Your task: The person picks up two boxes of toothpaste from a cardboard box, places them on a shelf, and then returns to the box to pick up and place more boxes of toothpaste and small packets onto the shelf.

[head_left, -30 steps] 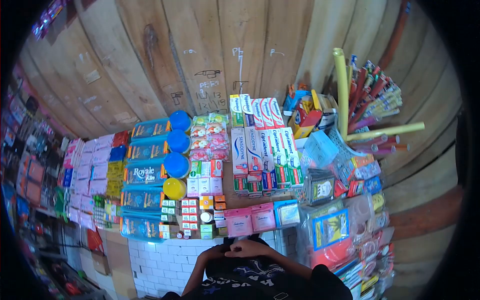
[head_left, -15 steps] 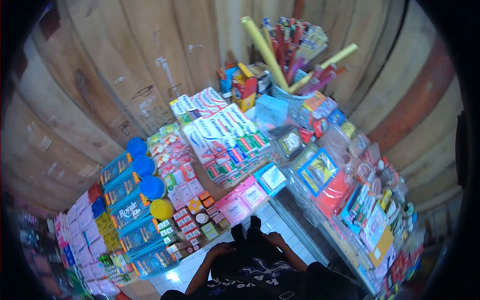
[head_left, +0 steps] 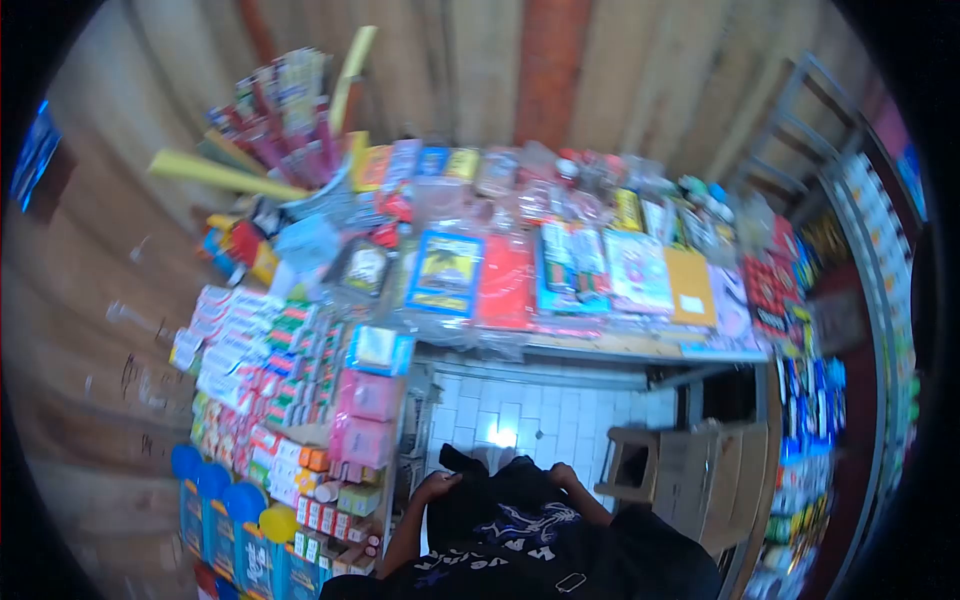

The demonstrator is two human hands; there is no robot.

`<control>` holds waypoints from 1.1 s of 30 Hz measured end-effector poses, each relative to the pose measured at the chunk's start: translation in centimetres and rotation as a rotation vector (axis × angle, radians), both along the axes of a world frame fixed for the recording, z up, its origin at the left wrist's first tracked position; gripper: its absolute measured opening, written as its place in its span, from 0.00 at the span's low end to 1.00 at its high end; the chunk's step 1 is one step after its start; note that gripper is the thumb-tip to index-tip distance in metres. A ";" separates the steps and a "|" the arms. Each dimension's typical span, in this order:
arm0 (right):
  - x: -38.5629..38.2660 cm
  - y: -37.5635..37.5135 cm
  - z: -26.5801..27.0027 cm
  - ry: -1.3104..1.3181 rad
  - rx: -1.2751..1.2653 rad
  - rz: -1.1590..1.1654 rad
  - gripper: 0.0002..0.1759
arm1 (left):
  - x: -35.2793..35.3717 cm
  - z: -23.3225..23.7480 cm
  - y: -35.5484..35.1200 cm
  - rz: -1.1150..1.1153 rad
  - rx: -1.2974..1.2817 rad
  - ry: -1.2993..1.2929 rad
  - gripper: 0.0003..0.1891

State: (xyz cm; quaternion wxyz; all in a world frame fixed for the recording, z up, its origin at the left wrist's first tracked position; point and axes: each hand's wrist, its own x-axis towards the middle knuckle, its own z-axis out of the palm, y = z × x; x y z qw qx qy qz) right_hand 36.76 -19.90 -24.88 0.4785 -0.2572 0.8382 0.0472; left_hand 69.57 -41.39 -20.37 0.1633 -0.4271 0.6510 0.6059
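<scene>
My left hand (head_left: 437,486) is at the left side of the black shirt (head_left: 530,520), its fingers curled at the cloth near the waist. On the other side of the shirt, my right hand (head_left: 563,476) is also closed at the fabric. What each hand grips, if anything more than cloth, is too small to tell. Dark fabric (head_left: 462,460) bulges forward between them. Small boxes (head_left: 335,520) stand on the shelf left of my left hand. White floor tiles (head_left: 500,415) show beyond both hands.
Toothpaste boxes (head_left: 235,340) and pink packs (head_left: 365,410) lie at left. Ahead, a table edge (head_left: 600,345) bears a red folder (head_left: 505,280) and plastic-wrapped goods. At right are a wooden stool (head_left: 630,465), a cardboard box (head_left: 715,480) and hanging packets (head_left: 810,400).
The view has turned to the right, so the toothpaste shelf moved left and the stool, cardboard and right-hand shelves appeared. Both hands remain at the shirt.
</scene>
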 end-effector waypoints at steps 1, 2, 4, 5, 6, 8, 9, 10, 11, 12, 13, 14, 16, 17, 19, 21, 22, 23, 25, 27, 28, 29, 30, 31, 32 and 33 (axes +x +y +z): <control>0.3 1.2 0.6 -0.017 -0.025 -0.032 0.31 | -1.1 0.3 -0.1 -0.065 -0.016 0.010 0.30; 0.5 2.4 1.2 -0.032 -0.053 -0.064 0.31 | -2.5 1.1 -0.4 -0.130 -0.034 0.021 0.29; 0.7 4.5 2.7 -0.057 -0.104 -0.150 0.31 | -5.8 3.5 -0.8 -0.281 -0.092 -0.041 0.30; 0.8 5.6 3.5 -0.070 -0.126 -0.203 0.31 | -7.1 3.2 -0.6 -0.309 -0.115 -0.024 0.30; 1.2 7.2 4.2 -0.083 -0.148 -0.257 0.30 | -8.1 2.4 -0.4 -0.338 -0.136 -0.007 0.30; 1.1 11.0 -0.9 -0.065 -0.172 -0.216 0.31 | -10.3 1.9 0.6 -0.363 -0.154 0.025 0.30; 1.5 13.1 -3.0 -0.056 -0.183 -0.191 0.31 | -11.2 1.9 1.1 -0.399 -0.132 0.006 0.30; 1.6 14.4 -1.0 -0.051 -0.191 -0.281 0.30 | -12.1 1.7 1.4 -0.432 -0.111 -0.015 0.30; 1.8 15.4 0.9 -0.033 -0.191 -0.418 0.29 | -13.1 1.4 1.6 -0.462 -0.092 -0.034 0.30; 2.1 16.6 1.9 -0.015 -0.191 -0.551 0.29 | -13.7 0.7 1.8 -0.508 -0.133 -0.031 0.30; 2.4 17.9 2.5 0.002 -0.190 -0.682 0.28 | -13.8 -0.3 2.0 -0.551 -0.175 -0.028 0.30; 2.6 19.0 3.1 -0.006 -0.186 -0.696 0.26 | -14.1 -1.4 2.1 -0.592 -0.218 -0.024 0.29; 3.7 21.4 1.6 -0.007 -0.160 -0.818 0.24 | -15.9 -0.6 2.2 -0.425 -0.102 -0.149 0.27; 4.3 22.7 0.4 -0.011 -0.146 -0.877 0.24 | -16.8 0.1 2.0 -0.338 -0.049 -0.215 0.27; 5.2 24.9 -1.8 -0.048 -0.101 -0.852 0.23 | -18.7 1.4 1.9 -0.382 0.027 -0.201 0.23; 6.8 26.3 -5.2 -0.010 -0.052 -0.789 0.24 | -20.2 1.8 1.9 -0.479 0.061 -0.165 0.21; 7.0 26.0 -4.5 -0.033 -0.037 -0.872 0.24 | -21.0 1.0 1.4 -0.564 0.020 -0.200 0.20; 7.0 25.7 -3.7 -0.058 -0.021 -0.957 0.25 | -21.9 0.3 1.0 -0.651 -0.023 -0.235 0.18; 6.9 24.8 -1.6 -0.049 -0.051 -1.041 0.26 | -23.6 -1.5 -0.2 -0.816 -0.095 -0.290 0.17; 6.7 24.0 -0.2 0.026 -0.138 -1.036 0.27 | -26.6 -3.2 -1.6 -1.014 -0.104 -0.272 0.16; 6.6 23.7 -0.1 0.010 -0.149 -1.102 0.27 | -28.4 -4.2 -2.2 -1.127 -0.092 -0.237 0.17; 6.3 23.2 -0.5 -0.005 -0.164 -1.168 0.28 | -30.3 -4.3 -2.9 -1.219 -0.063 -0.186 0.17; 6.0 22.6 -0.7 -0.019 -0.180 -1.233 0.28 | -32.7 -4.5 -3.2 -1.318 -0.032 -0.126 0.17; 5.3 22.0 -0.1 -0.003 -0.207 -1.194 0.28 | -35.0 -5.2 -3.5 -1.421 -0.003 -0.060 0.18; 4.7 21.6 0.9 0.009 -0.230 -1.152 0.28 | -37.5 -6.0 -3.8 -1.529 0.008 0.010 0.19; 3.9 21.3 1.8 0.022 -0.250 -1.106 0.27 | -39.5 -6.8 -3.9 -1.638 0.000 0.126 0.19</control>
